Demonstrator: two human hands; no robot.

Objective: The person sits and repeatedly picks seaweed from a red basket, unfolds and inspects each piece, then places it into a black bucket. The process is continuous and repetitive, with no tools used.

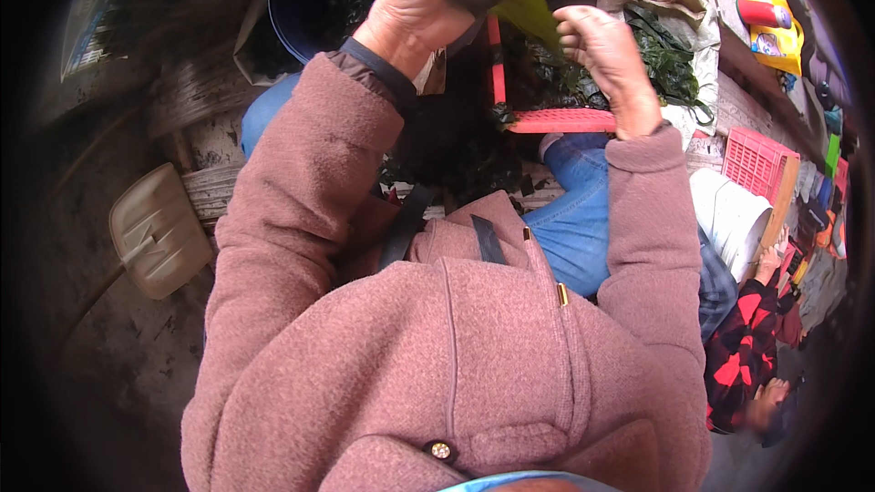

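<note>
Near the top of the head view my left hand is closed round a dark bundle that looks like wet seaweed. A broad green seaweed blade stretches from the bundle towards my right hand. The fingertips of that hand are bent at the blade's lower edge; whether they pinch it cannot be told. Below the blade, a red plastic crate holds dark seaweed. More green seaweed lies on a pale woven sack to the right.
A blue bucket with dark contents stands at the upper left. A beige shovel blade lies at the left. At the right are a white bucket, a pink crate, a yellow bag and a co-worker's hands.
</note>
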